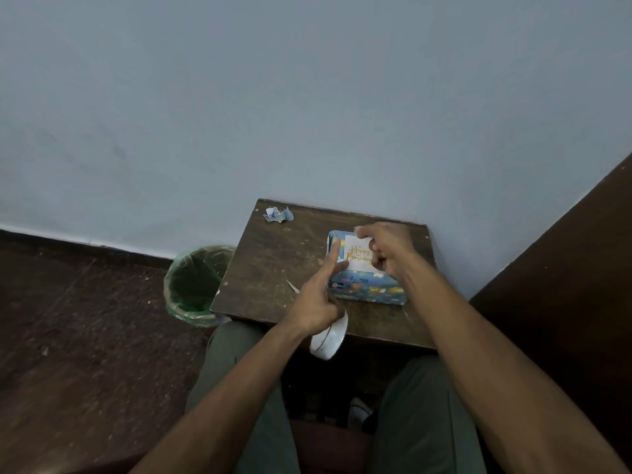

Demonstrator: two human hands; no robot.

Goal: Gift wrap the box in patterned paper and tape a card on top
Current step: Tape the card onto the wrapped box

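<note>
The box (367, 289), wrapped in blue patterned paper, lies at the right of the small wooden table (270, 265). On top of it sits a white card (355, 256) with gold "Happy Birthday" lettering. My left hand (316, 301) stretches its index finger onto the card's left edge, while its lower fingers hold a white tape roll (329, 338) that hangs over the table's front edge. My right hand (388, 249) covers the card's right side, with the index finger along the card's top edge and the thumb and other fingers curled at its right edge.
A crumpled scrap of patterned paper (277, 214) lies at the table's far left corner. A pale pointed sliver (292, 285) pokes out beside my left hand. A green-lined bin (195, 285) stands on the floor to the left. The wall runs right behind the table.
</note>
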